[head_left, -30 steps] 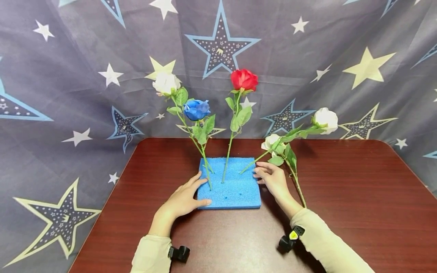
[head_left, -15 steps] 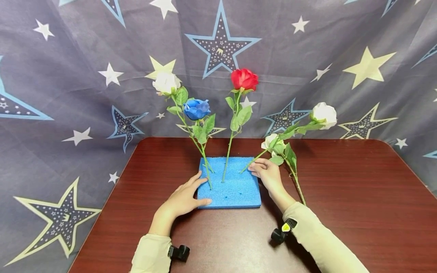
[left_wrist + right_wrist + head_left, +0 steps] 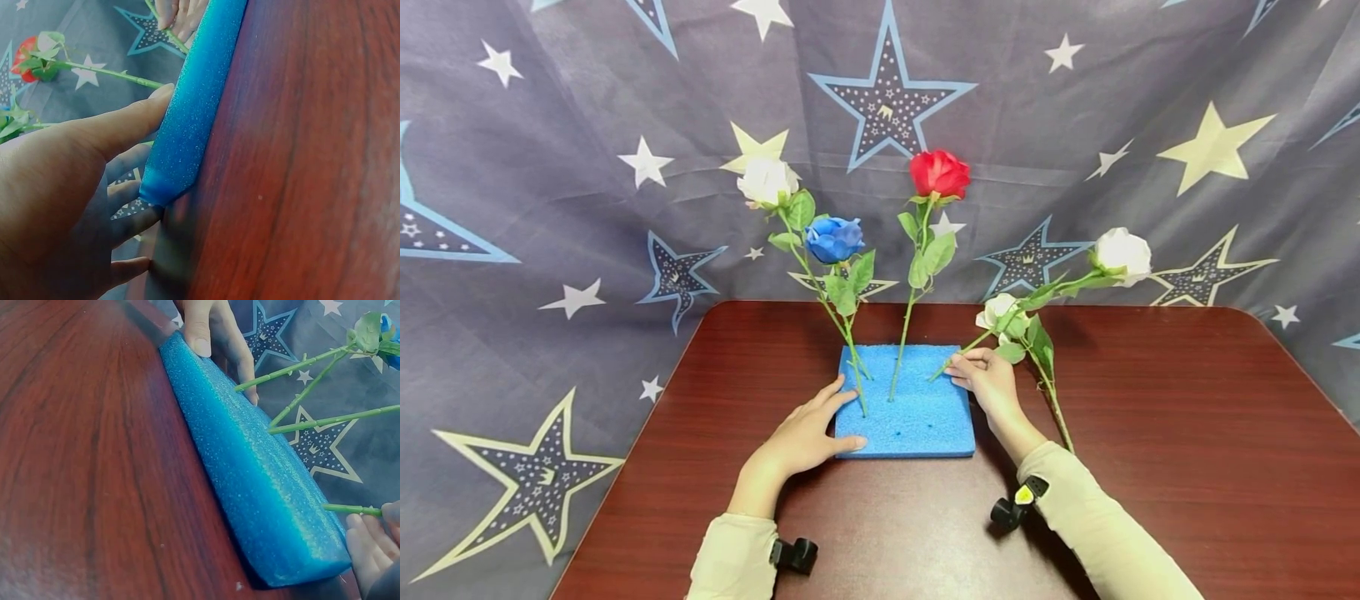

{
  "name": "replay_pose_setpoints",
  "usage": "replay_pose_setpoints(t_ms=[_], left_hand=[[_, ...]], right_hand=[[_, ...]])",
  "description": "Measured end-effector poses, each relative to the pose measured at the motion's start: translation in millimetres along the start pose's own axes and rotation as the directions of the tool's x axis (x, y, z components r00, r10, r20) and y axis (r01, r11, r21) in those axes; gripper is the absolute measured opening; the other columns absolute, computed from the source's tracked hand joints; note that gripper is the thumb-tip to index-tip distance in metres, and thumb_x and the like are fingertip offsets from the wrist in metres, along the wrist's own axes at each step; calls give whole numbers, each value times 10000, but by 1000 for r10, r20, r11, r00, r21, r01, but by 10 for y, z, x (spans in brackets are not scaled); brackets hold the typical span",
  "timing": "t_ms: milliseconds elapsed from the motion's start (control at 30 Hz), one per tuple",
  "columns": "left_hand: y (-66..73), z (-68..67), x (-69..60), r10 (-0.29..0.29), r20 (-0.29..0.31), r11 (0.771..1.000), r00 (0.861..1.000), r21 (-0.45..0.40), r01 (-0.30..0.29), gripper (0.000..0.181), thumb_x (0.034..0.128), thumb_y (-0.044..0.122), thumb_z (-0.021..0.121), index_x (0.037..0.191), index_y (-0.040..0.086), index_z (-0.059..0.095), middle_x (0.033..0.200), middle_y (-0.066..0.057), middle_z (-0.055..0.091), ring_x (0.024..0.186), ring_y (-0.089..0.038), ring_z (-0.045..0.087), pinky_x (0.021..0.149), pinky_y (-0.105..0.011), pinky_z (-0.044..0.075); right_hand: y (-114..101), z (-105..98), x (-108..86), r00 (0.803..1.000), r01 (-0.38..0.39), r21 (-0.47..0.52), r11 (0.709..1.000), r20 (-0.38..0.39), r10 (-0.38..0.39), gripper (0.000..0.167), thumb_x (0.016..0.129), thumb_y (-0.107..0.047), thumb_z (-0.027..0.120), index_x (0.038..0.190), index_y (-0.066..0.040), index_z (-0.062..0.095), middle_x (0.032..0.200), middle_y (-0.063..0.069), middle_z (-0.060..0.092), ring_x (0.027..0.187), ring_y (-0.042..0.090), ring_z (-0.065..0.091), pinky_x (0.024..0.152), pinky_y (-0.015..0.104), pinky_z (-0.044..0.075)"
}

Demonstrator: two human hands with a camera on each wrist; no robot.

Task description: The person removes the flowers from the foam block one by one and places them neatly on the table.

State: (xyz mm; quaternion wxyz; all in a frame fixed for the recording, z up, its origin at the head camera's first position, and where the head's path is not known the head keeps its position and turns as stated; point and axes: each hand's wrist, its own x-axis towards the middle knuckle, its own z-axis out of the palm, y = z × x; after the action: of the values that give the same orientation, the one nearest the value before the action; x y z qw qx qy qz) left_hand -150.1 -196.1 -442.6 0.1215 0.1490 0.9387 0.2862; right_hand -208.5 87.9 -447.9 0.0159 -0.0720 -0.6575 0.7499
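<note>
A blue foam block (image 3: 917, 417) lies on the table, with several artificial roses stuck in it. My left hand (image 3: 805, 433) rests on its left edge, thumb on top and fingers fairly straight and spread. My right hand (image 3: 988, 383) pinches a green stem (image 3: 353, 510) low down, close to the foam's right rear. That stem belongs to a white rose (image 3: 1122, 257) tilted far to the right. Standing in the foam are a red rose (image 3: 940, 174), a blue rose (image 3: 834, 240) and another white rose (image 3: 768, 182) leaning left.
Another white rose (image 3: 1000, 313) lies loose on the table right of the block, its stem beside my right forearm. Two small holes show in the foam's front part. A grey star-patterned cloth (image 3: 700, 100) hangs behind the dark red wooden table (image 3: 1180, 417).
My right hand has moved left from the foam's right edge and taken hold of the tilted white rose's stem. That rose's head has shifted slightly. The left hand stays in place.
</note>
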Motion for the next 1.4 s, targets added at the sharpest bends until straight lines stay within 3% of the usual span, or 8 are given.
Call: replay_pose_setpoints(t_ms=[467,833,1200,1400], left_hand=[[18,-4,-3,11,-9,1000,1000,-2,-11,779,864,518,720,1517,206,431,1639,-12,197,1447,-367,270,1106,-611,253],[2,4,-6,7,-5,1000,1000,-9,-7,780,865,524,717,1519,213,427,1641,-7,189,1459,-350,247,1110,-617,236],[-12,14,7,7,-4,1000,1000,-9,-7,781,864,536,712,1520,225,424,1641,7,186,1454,-357,254,1110,-613,242],[1,0,-4,8,-3,1000,1000,-13,-8,781,865,528,715,1519,215,426,1641,-3,188,1454,-358,254,1113,-611,236]], right_hand=[[35,17,-32,994,105,33,994,-44,-103,77,952,38,609,934,45,535,925,209,721,737,111,713,736,303,581],[-42,-28,-73,993,107,48,993,-52,-104,96,951,36,612,944,32,516,900,176,730,722,114,714,716,322,586],[-117,-172,-163,994,110,4,994,-13,-110,73,946,54,587,996,84,542,843,101,722,712,119,705,718,319,586],[-185,-285,-287,993,114,-39,993,45,-112,107,941,58,591,1006,117,530,848,113,722,711,154,710,720,353,589]])
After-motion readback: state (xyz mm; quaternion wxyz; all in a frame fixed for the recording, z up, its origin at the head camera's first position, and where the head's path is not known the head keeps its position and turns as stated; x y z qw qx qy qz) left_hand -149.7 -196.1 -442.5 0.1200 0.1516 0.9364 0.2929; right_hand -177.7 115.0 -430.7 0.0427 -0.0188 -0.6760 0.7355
